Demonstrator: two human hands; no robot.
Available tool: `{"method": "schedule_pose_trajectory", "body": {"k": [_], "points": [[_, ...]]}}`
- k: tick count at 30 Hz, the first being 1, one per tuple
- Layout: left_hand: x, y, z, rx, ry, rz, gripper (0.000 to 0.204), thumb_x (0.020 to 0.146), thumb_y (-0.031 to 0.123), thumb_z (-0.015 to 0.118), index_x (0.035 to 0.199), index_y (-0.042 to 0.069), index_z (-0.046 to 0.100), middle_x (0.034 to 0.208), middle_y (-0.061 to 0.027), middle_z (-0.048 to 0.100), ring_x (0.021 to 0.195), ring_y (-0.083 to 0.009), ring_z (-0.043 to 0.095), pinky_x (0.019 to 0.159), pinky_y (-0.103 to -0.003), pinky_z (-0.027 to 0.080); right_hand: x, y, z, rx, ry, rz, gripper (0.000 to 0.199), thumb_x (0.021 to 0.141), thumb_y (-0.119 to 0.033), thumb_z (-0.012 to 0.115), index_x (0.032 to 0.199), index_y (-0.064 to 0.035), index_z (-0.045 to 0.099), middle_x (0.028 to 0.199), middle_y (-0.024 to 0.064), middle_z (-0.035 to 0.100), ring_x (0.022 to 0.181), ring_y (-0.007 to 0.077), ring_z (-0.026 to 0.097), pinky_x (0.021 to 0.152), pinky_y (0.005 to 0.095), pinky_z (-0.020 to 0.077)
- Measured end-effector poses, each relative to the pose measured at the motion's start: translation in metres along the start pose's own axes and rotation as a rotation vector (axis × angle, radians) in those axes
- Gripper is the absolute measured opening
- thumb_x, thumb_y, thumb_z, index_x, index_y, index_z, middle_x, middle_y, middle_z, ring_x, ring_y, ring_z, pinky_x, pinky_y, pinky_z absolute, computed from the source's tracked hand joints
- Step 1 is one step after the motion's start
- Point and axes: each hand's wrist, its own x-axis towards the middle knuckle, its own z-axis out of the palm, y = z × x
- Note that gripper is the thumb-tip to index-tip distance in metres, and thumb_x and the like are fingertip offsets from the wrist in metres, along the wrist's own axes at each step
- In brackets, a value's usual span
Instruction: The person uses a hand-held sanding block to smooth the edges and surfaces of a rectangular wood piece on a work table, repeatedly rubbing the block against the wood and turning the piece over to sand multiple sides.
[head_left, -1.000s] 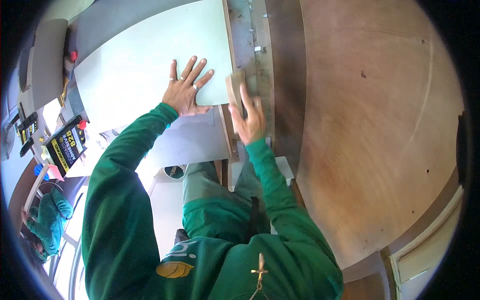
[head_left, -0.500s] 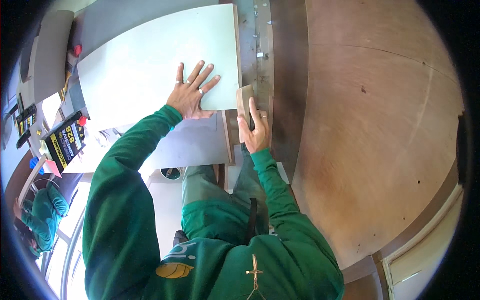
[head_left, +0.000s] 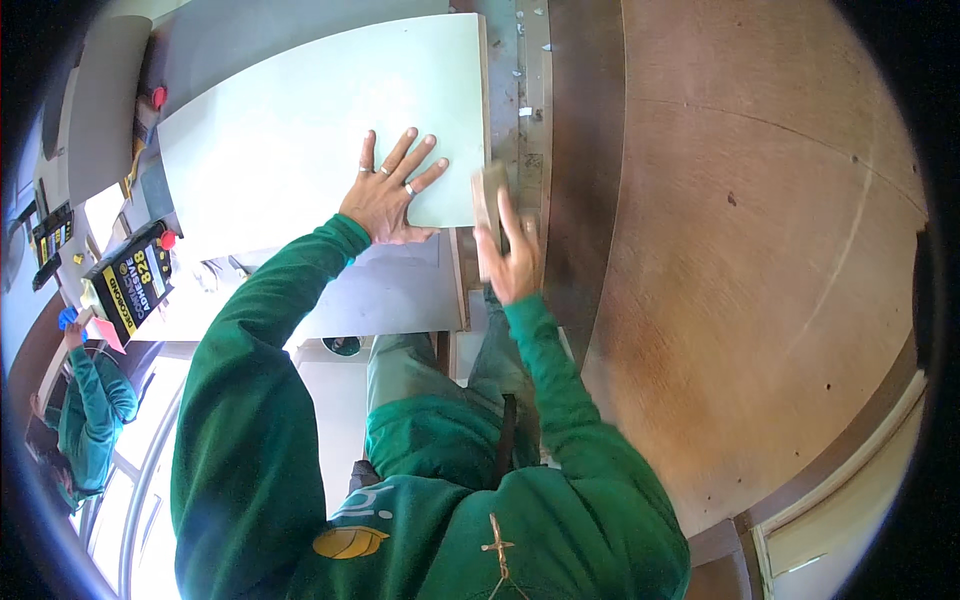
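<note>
On the grey desk (head_left: 385,295), a white panel (head_left: 290,140) overhangs the right edge. Left hand (head_left: 386,206): fingers spread flat on the panel. Right hand (head_left: 515,264): fingers grip a wooden block (head_left: 486,196), now slightly farther up the panel's right edge, suggesting stroking.

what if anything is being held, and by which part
The right hand grips a wooden block by its near part; the left hand holds nothing, spread on the white board.
</note>
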Motion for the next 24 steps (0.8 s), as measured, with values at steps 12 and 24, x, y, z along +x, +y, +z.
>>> {"method": "schedule_pose_trajectory", "body": {"k": [12, 24], "points": [[-0.001, 0.0, -0.002, -0.007, -0.013, -0.008, 0.11, 0.071, 0.076, 0.07, 0.161, 0.027, 0.031, 0.171, -0.0088, 0.021, 0.159, -0.0331, 0.014, 0.119, -0.077, 0.003, 0.086, -0.014, 0.003, -0.032, -0.003, 0.007, 0.069, 0.094, -0.039, 0.07, 0.157, -0.0266, 0.045, 0.112, 0.0289, 0.061, 0.103, 0.045, 0.063, 0.09, 0.0522, 0.0511], [0.011, 0.005, 0.004, -0.008, 0.003, 0.015, 0.115, 0.066, 0.077, 0.075, 0.161, 0.027, 0.033, 0.17, -0.0111, 0.022, 0.159, -0.0343, 0.016, 0.121, -0.075, -0.004, 0.154, -0.017, -0.001, -0.025, 0.029, -0.001, 0.068, 0.094, -0.038, 0.069, 0.157, -0.0283, 0.045, 0.118, 0.0299, 0.06, 0.107, 0.0481, 0.062, 0.091, 0.0528, 0.0512]]}}
